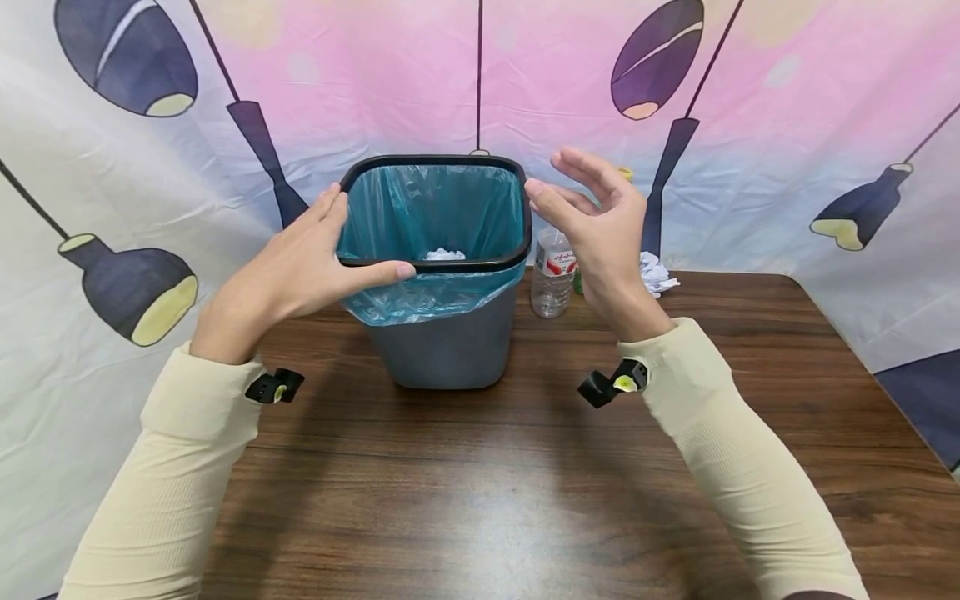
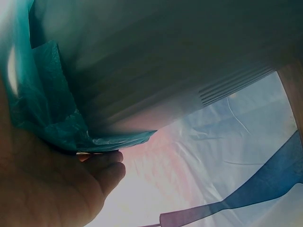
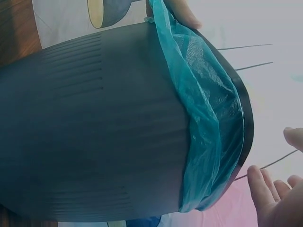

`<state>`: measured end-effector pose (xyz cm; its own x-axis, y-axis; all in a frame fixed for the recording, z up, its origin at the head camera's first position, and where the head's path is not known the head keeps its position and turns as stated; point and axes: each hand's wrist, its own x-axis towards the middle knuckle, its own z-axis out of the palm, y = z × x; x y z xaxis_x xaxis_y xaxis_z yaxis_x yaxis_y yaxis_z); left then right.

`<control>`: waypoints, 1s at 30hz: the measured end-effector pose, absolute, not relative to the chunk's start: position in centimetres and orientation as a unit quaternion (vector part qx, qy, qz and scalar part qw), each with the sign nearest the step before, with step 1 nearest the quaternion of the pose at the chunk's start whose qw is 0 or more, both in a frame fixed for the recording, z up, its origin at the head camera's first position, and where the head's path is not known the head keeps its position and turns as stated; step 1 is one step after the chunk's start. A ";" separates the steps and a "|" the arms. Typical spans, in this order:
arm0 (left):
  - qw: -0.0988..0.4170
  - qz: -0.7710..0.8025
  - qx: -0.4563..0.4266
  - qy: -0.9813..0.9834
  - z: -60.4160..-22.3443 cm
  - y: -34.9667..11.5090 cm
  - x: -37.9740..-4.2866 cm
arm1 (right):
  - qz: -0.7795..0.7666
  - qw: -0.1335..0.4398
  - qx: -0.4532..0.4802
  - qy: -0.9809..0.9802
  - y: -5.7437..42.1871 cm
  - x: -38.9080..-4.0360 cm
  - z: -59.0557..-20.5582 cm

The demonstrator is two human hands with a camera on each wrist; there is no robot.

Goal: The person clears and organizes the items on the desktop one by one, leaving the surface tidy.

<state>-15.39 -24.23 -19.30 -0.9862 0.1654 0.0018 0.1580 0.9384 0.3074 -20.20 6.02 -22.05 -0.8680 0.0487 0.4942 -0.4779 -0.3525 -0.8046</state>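
Head view: looking down on a grey bin [image 1: 450, 354], upright on the wooden surface [image 1: 465, 483] between both hands. Touching its rim [image 1: 472, 266] with the left hand [image 1: 288, 267], fingers extended; holding nothing in the right hand [image 1: 607, 229], relaxed just beside the opposite edge. Probably light, fairly stiff; thin and slippery at the liner [image 1: 442, 304]. Best gripped by the rim, both sides.

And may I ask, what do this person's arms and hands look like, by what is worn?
Cream sleeves, finely ribbed, end in wide, smoother cuffs. A small black device with a yellow-green spot shows at each cuff. The left hand and right hand wear no gloves.
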 end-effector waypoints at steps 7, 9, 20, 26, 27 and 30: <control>0.012 0.157 0.084 0.984 -19.3 -24.3 -15.4 | 0.783 0.185 0.192 -0.562 6.8 -20.4 -22.6; 0.012 0.157 0.084 0.984 -19.3 -24.2 -15.4 | 0.774 0.194 0.192 -0.571 7.3 -20.5 -22.8; 0.009 0.158 0.087 0.984 -19.2 -24.2 -15.5 | 0.761 0.203 0.147 -0.598 10.1 -21.0 -23.3; 0.009 0.156 0.085 0.984 -19.2 -24.2 -15.4 | 0.769 0.194 0.124 -0.596 11.4 -21.2 -23.7; 0.009 0.156 0.084 0.984 -19.2 -24.2 -15.4 | 0.771 0.192 0.122 -0.594 11.6 -21.3 -23.8; 0.009 0.157 0.084 0.984 -19.3 -24.2 -15.4 | 0.774 0.188 0.116 -0.593 12.1 -21.5 -24.1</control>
